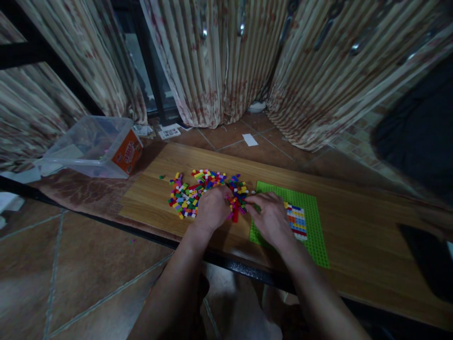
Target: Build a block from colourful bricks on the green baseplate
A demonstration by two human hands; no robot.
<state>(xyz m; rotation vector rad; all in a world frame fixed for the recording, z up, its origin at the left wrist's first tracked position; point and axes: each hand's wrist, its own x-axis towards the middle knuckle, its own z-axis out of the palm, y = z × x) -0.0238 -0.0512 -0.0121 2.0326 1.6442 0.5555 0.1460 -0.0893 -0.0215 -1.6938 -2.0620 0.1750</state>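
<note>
A loose pile of small coloured toy building bricks (187, 193) lies on the wooden tabletop. My left hand (214, 205) rests over the pile's right part, its back towards me and its fingers bent down among the bricks, mostly hidden. My right hand (272, 217) reaches over the left side of a green baseplate (316, 226). Its thumb and index finger come together at the pile's right edge; anything between them is too small to make out. Rows of striped bricks (297, 222) are fixed on the baseplate, partly behind my right hand. A red brick (235, 212) lies between the hands.
A clear plastic tub (88, 158) with an orange label stands left of the table (148, 200). A dark flat object (426, 259) is at the right, near a person in dark clothing (417, 118). Curtains (226, 61) hang behind; paper (250, 140) lies on the tiled floor.
</note>
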